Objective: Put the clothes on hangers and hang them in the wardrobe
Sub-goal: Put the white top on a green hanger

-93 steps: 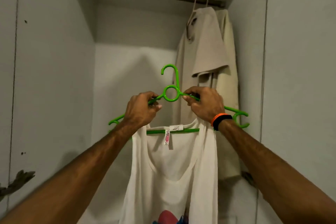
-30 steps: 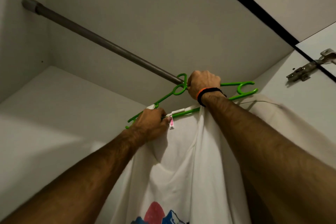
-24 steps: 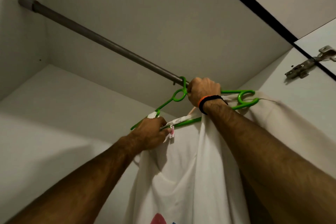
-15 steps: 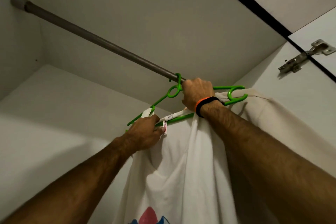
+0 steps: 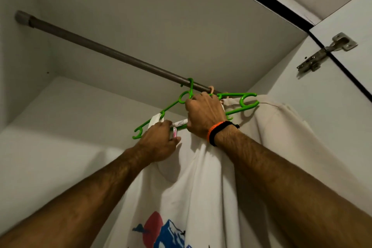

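On rail (image 5: 104, 50): green hanger (image 5: 246, 106) hooked, long axis across rail; both hands clamped on it.

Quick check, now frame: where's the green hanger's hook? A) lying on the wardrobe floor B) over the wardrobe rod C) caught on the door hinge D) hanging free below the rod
B: the green hanger has its hook looped over the rod, just left of the pale hook of the beige garment, while the right hand and left hand grip it and the white shirt.
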